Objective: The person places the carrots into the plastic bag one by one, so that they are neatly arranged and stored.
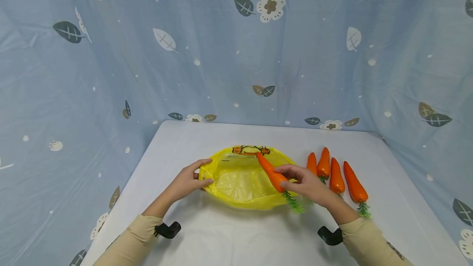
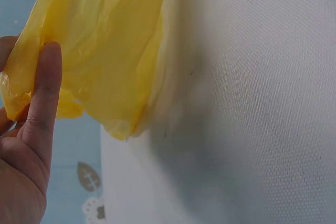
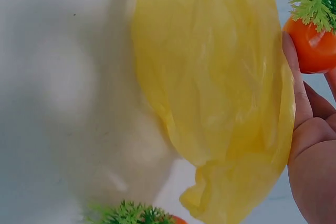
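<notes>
A yellow plastic bag (image 1: 240, 180) is spread with its mouth wide, a printed picture on its far inner side. My left hand (image 1: 192, 180) pinches the bag's left edge between thumb and fingers; the left wrist view shows the thumb along the yellow film (image 2: 105, 51). Over the right part of the opening, my right hand (image 1: 303, 182) holds an orange carrot (image 1: 271, 171), its tip pointing up and left. The carrot's green leafy top (image 1: 294, 203) hangs over the near rim. In the right wrist view the carrot's thick end (image 3: 312, 45) sits against the fingers, above the bag's edge.
Several more carrots (image 1: 354, 184) lie on the white table (image 1: 229, 237) to the right of the bag, one partly hidden behind my right hand. A blue curtain (image 1: 221, 52) with leaf and flower prints hangs behind the table and at both sides.
</notes>
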Action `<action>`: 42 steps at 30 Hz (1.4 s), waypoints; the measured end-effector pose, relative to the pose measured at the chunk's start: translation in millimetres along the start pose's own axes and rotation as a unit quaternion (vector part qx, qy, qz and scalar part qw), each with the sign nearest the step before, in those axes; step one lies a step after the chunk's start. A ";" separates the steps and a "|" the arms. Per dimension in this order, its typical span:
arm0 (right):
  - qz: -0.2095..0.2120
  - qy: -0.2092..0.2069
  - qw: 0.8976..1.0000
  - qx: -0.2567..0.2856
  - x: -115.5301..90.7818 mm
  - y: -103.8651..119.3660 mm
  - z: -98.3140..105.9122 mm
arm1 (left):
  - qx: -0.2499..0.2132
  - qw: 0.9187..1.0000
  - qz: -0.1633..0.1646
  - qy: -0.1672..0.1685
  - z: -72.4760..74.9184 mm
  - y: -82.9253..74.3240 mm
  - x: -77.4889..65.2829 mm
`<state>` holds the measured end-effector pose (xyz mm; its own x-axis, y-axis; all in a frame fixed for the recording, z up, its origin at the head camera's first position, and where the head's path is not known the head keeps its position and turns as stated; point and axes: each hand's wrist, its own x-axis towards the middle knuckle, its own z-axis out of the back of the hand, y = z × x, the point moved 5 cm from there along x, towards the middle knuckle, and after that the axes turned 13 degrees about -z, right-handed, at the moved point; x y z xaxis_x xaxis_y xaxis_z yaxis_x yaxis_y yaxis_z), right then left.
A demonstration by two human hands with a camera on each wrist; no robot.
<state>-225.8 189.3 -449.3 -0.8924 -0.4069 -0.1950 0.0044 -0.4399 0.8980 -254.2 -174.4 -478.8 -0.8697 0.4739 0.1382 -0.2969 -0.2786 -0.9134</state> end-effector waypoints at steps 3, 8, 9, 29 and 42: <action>0.004 0.004 1.000 -0.013 2.8 1.9 -4.4 | 0.002 1.000 0.000 -0.001 0.4 -0.9 -0.6; 0.011 0.012 0.999 -0.029 7.0 5.3 -10.2 | 0.002 1.000 -0.001 0.001 -0.6 -3.5 -1.0; 0.012 0.013 0.999 -0.031 7.5 5.9 -11.1 | 0.002 1.000 -0.002 0.001 -0.8 -3.9 -1.0; -0.020 0.040 0.999 -0.005 22.9 11.0 -26.4 | 0.005 1.000 0.003 0.000 -2.3 -1.9 -2.9; -0.077 0.047 0.995 0.041 42.6 6.5 -35.7 | 0.004 1.000 0.005 0.003 -3.7 -5.1 -3.5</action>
<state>-247.8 140.6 -465.9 -0.8334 -0.4147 -0.3653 -0.1692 -0.4379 0.8830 -248.2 -171.6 -476.1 -0.8700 0.4765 0.1269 -0.2916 -0.2896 -0.9116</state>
